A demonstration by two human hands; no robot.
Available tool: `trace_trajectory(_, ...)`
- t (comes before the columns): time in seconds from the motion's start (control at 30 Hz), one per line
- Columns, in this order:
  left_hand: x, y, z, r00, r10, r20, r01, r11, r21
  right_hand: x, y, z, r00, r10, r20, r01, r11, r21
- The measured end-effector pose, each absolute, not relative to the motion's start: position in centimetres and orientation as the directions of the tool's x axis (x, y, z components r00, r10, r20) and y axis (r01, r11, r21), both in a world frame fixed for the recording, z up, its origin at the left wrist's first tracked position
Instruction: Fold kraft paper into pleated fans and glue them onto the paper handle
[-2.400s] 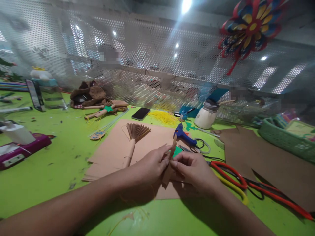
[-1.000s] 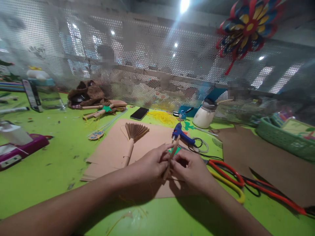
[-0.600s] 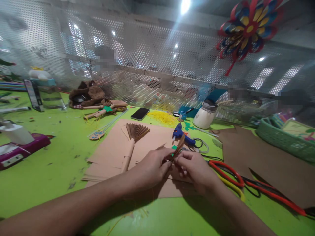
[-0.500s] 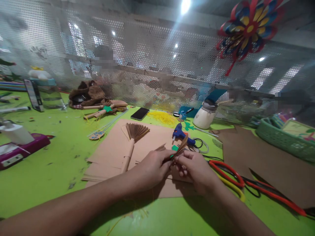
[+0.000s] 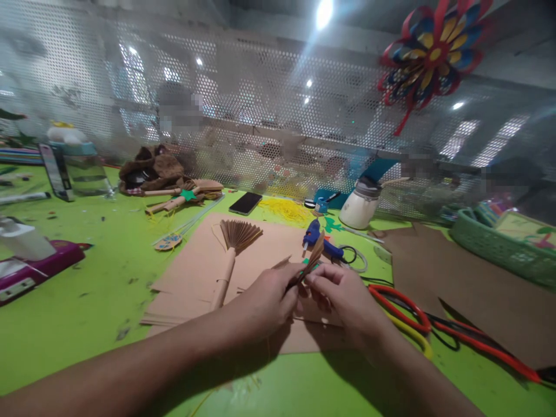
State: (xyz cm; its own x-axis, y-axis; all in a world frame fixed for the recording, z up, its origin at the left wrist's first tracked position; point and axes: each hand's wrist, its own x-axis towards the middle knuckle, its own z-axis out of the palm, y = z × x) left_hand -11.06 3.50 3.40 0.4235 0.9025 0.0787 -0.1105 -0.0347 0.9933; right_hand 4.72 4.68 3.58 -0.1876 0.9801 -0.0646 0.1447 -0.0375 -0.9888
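Observation:
My left hand [image 5: 273,298] is closed on a strip of folded brown paper [image 5: 315,255], which stands up slantwise between my hands. The fingers of my right hand [image 5: 341,286] are pinched at the paper's near edge; part of the grip is hidden. Under them lie sheets of brown kraft paper [image 5: 186,263]. To the left of my hands rests a pleated brown paper fan [image 5: 241,236] on a rolled paper handle [image 5: 223,278]. A blue hot glue gun [image 5: 313,233] lies just beyond the held paper, beside a bit of green paper.
Red-handled scissors [image 5: 402,307] and darker brown card [image 5: 430,266] lie to the right, near a green basket [image 5: 486,246]. Behind are a phone [image 5: 245,202], yellow shreds [image 5: 286,209] and a white jar [image 5: 358,208]. A purple power strip [image 5: 65,258] sits at left.
The folded paper has tilted and shifted slightly left between my hands, and my right fingers have moved a little along its edge. The whole view has shifted slightly.

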Motion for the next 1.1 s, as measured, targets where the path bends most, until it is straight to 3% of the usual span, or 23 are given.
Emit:
trace_trajectory(0.2,-10.2,3.5,3.4,0.412,0.911,0.016,-0.276,0.108,0.955,4.7,4.9,3.2,-0.193,0.980,0.042,0.184,0.078,-0.980)
trace_trajectory(0.4,-10.0,3.6,2.8,0.544,0.839,-0.020,-0.316,0.227,0.921,4.6,4.9,2.4,-0.244,0.969,0.032,0.130,0.065,-0.989)
trace_trajectory(0.57,-9.6,2.6,2.7,0.446,0.895,0.005,-0.439,0.213,0.873,4.6,5.4,1.5,-0.184,0.981,0.064,0.029,0.071,-0.997)
trace_trajectory(0.9,-11.3,5.2,2.0,0.498,0.861,-0.100,0.020,0.104,0.994,4.4,4.9,3.9,-0.086,0.993,0.085,-0.086,0.077,-0.993)
trace_trajectory(1.1,-11.5,5.2,2.2,0.574,0.798,-0.182,0.056,0.184,0.981,5.7,6.1,4.1,-0.009,0.990,0.141,-0.229,0.135,-0.964)
